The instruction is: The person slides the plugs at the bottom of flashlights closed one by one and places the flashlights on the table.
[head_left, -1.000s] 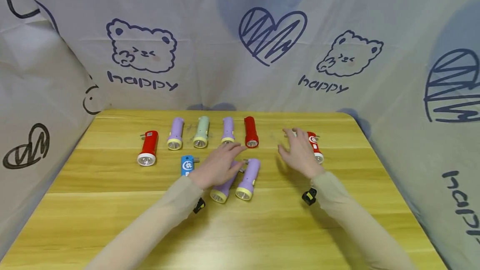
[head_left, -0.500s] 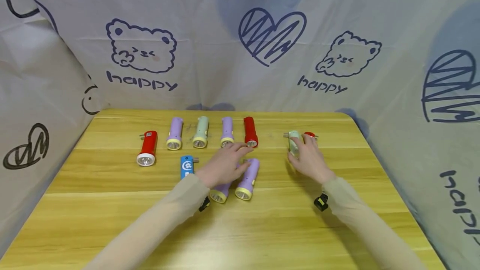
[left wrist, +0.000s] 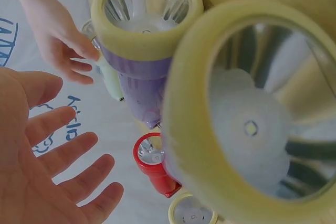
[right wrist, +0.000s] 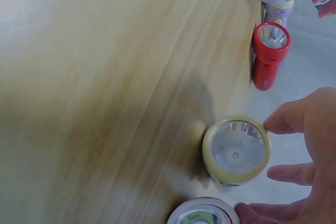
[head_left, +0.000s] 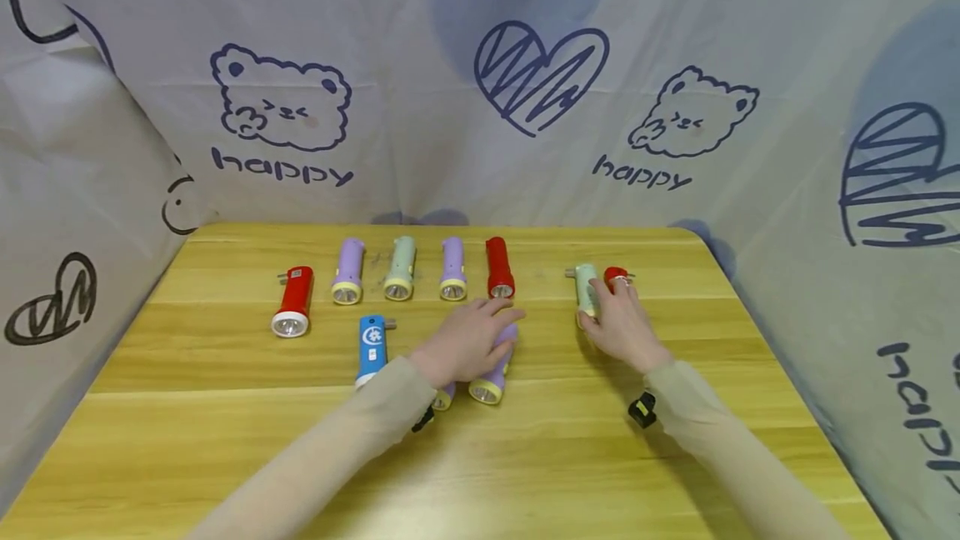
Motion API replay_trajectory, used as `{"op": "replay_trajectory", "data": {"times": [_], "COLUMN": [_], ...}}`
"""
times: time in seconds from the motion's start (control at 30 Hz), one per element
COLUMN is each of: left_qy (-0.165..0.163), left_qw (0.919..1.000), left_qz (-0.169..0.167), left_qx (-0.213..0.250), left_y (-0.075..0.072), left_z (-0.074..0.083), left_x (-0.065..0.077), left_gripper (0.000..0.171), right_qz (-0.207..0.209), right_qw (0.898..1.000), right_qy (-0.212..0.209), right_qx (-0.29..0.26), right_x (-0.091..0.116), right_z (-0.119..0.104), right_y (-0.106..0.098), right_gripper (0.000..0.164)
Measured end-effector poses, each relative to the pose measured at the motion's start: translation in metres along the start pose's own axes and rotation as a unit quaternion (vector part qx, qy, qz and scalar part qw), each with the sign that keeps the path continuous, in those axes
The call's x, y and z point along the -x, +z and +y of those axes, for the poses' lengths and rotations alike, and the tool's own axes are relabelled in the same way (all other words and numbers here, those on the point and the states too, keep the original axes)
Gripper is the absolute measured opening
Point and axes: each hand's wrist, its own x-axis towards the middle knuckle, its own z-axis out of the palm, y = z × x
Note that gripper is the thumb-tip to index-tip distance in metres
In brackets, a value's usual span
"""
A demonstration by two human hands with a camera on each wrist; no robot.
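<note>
Both hands are spread, holding nothing — the left hand (head_left: 467, 344) now farther right over a yellow-rimmed purple plastic flashlight (head_left: 492, 376), uncovering more of a blue plastic flashlight (head_left: 372, 348); the right hand (head_left: 627, 328) at a pale-green plastic flashlight (head_left: 586, 280) on the wood-grain table (head_left: 562, 457).

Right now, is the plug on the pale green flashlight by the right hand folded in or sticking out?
Sticking out: in the head view, grey prongs project sideways from the pale green flashlight, near its far end.
</note>
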Motion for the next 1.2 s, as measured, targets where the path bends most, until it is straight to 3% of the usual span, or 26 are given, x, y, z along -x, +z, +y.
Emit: {"op": "replay_trajectory", "data": {"times": [0.33,0.67,1.2], "left_qy": [0.007,0.002,0.041], "left_qw": [0.9999,0.9999,0.9989], "left_qz": [0.013,0.01,0.018], "left_qx": [-0.005,-0.007,0.009], "left_y": [0.0,0.006,0.005], "left_z": [0.0,-0.004,-0.003], "left_x": [0.005,0.002,-0.005], "left_gripper": [0.045,0.044,0.036], "right_qz": [-0.023,-0.083,-0.079], "right_qw": [1.0,0.993,0.994], "right_qy": [0.018,0.078,0.05], "right_qx": [-0.008,-0.011,-0.051], "right_x": [-0.01,-0.032,-0.034], "right_z": [-0.007,-0.011,-0.015], "right_y": [0.01,0.018,0.027], "right_gripper": [0.062,0.076,0.081]}}
